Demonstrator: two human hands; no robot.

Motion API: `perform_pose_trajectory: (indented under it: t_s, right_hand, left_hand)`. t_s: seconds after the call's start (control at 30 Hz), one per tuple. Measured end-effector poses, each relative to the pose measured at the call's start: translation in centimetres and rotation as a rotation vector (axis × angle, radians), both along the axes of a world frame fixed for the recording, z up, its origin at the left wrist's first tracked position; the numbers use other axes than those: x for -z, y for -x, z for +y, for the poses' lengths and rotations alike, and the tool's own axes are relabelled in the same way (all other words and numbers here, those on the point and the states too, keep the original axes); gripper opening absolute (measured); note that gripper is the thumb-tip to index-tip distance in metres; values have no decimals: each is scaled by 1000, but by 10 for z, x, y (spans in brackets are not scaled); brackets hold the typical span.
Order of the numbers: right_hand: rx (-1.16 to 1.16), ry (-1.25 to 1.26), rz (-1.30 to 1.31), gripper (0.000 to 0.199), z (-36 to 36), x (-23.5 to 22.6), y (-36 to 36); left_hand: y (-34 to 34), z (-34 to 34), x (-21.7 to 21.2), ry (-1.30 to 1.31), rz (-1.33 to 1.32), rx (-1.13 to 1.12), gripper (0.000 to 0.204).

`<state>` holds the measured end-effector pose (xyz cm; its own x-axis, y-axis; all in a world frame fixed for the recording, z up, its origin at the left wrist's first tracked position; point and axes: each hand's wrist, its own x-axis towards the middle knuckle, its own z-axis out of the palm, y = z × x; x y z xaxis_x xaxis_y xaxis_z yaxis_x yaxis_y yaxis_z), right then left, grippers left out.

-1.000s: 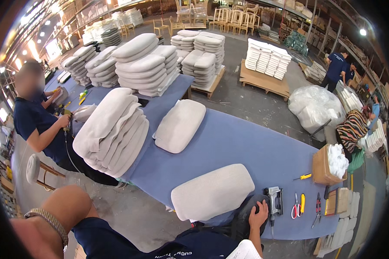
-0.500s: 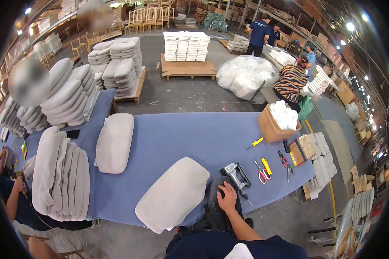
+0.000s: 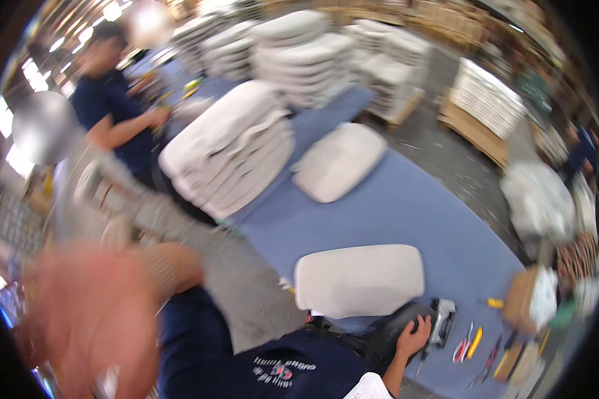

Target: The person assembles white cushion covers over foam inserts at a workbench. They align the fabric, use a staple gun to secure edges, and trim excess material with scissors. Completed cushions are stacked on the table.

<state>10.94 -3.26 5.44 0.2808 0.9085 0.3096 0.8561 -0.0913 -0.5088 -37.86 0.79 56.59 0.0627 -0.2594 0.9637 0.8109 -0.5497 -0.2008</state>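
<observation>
The view is swinging back left; the right hand is still resting, fingers curled, on the staple gun at the worktop's near edge, beside the pale cushion. The left hand is blurring close; its fingers cannot be told.

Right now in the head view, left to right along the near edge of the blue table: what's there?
Pale grey upholstered seat cushion → right hand resting by the black and silver staple gun → red-handled pliers → yellow-handled tool → brown cardboard box holding white stuffing.
</observation>
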Motion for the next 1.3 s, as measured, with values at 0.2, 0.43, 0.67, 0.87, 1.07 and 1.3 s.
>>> perform_pose_trajectory:
  t_s: [0.2, 0.43, 0.67, 0.87, 1.07, 1.3]
  right_hand:
    - [8, 101, -51, 36, -7, -7, -3]
    - [266, 12, 208, 34, 4, 14, -54]
    - [465, 332, 500, 47, 43, 36, -107]
    - [483, 333, 774, 55, 64, 56, -127]
    - [430, 192, 621, 44, 68, 103, -157]
    - [167, 270, 457, 39, 140, 48, -96]
  left_hand:
    - [57, 69, 391, 1076, -779, -380, 73]
    - [-50, -25, 604, 1829, -1555, -678, 81]
    - [-5, 15, 597, 1736, -1763, -540, 77]
    - [14, 38, 616, 1577, -1889, -769, 80]
    - [9, 38, 619, 1468, -1988, -728, 86]
    - [14, 40, 598, 1397, -2170, -856, 94]
